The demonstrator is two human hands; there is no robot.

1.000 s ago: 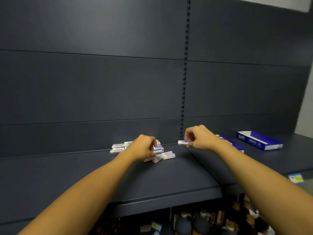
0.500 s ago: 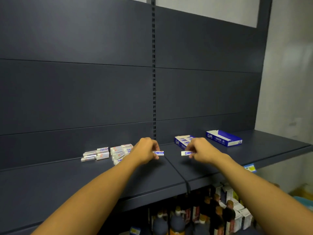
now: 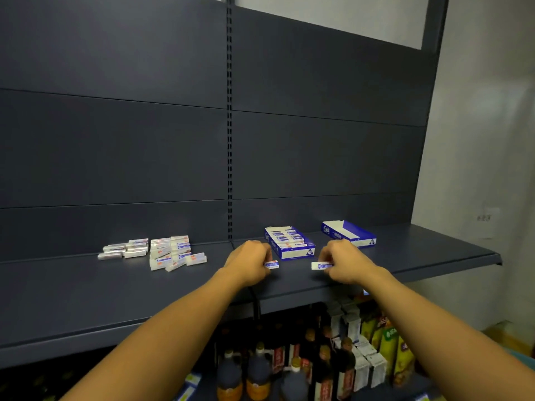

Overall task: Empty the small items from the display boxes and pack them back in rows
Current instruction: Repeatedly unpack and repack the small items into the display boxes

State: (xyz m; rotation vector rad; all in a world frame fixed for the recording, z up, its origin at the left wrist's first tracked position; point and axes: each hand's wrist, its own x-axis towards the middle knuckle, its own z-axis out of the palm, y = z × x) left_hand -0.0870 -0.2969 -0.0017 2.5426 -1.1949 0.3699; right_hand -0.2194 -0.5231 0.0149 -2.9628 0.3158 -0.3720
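While both arms reach forward over the shelf (image 3: 419, 256), each hand holds one small white item near the front edge, at the seam between the two shelf boards. The left hand (image 3: 249, 263) has its fingers curled, knuckles up, and pinches an item (image 3: 271, 264) that sticks out to the right of its fingertips. The right hand (image 3: 344, 260) is curled in the same way and pinches another item (image 3: 320, 265) that sticks out to the left. The two items point toward each other with a gap between them. Just behind this gap, closer to the back wall, stands a blue box (image 3: 289, 242) partly filled with items in rows; the left hand is just beside its left front corner. A second blue box (image 3: 348, 233) lies behind the right hand, toward the right end of the shelf, and looks empty. Well apart to the left, on the left board, lies a loose pile (image 3: 173, 251) of white items, and beside it a smaller group (image 3: 124, 248). Below the shelf stand dark bottles (image 3: 257, 371) and cartons (image 3: 373, 360).
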